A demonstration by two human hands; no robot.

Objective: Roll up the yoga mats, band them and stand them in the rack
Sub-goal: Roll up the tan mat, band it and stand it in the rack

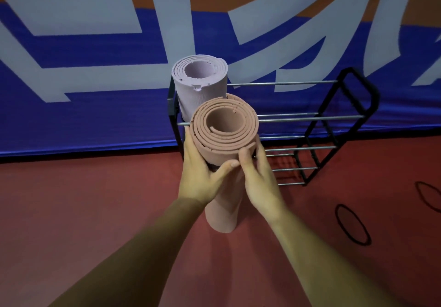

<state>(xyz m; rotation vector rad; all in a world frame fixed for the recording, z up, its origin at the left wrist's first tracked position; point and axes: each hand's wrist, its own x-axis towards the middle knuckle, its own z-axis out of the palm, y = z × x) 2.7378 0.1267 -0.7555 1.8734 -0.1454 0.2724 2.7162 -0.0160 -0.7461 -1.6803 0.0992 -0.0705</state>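
Pink mat, in front of the rack: plain dusty salmon pink.
Lilac mat, in the rack: pale lilac, fine ribbed texture.
Rack: black frame, silver rods.
Bands, right of the rack: black.
Floor: brick red.
Banner, behind the rack: royal blue, pale grey shapes, orange top.

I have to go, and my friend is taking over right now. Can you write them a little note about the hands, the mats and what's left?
Left hand and right hand: both grip the rolled pink mat, held upright in front of the rack, not in it.
Purple mat: rolled, standing at the rack's left end.
Black bands: lying on the floor to the right.
Done: both mats rolled, purple one racked.
Left: check the pink mat for a band (I cannot tell), then stand it in the rack.
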